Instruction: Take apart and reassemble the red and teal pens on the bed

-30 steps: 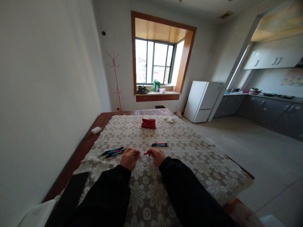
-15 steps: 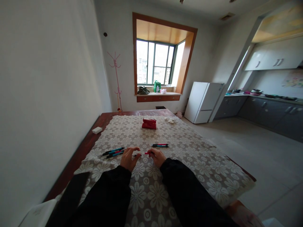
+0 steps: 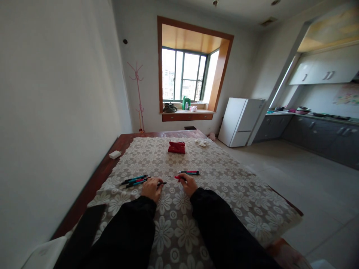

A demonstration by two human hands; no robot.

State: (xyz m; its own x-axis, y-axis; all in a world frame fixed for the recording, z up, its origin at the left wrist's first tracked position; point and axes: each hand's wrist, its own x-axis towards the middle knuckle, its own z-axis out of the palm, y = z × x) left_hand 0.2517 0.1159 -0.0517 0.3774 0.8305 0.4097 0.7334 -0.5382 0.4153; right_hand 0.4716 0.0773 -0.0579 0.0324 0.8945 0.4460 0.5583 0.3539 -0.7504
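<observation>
My left hand (image 3: pixel 151 188) grips a dark pen piece (image 3: pixel 162 183) whose tip points right. My right hand (image 3: pixel 188 184) grips a red pen piece (image 3: pixel 177 177) with a thin refill sticking out to the left. The two pieces are apart, a small gap between them. Left of my left hand lie several blue and red pens (image 3: pixel 134 180) on the floral lace tablecloth (image 3: pixel 174 220). Two more pens (image 3: pixel 189 172) lie just beyond my right hand.
A red pouch (image 3: pixel 176 147) sits farther back on the cloth, with small white bits (image 3: pixel 201 142) to its right. A white block (image 3: pixel 114 154) rests on the bare wood at the left edge. A wall runs along the left; open floor and a white fridge (image 3: pixel 239 121) are to the right.
The pen held between both hands has been pulled into two pieces. My right hand has drawn the red part away to the right, and my left hand keeps the dark part.
</observation>
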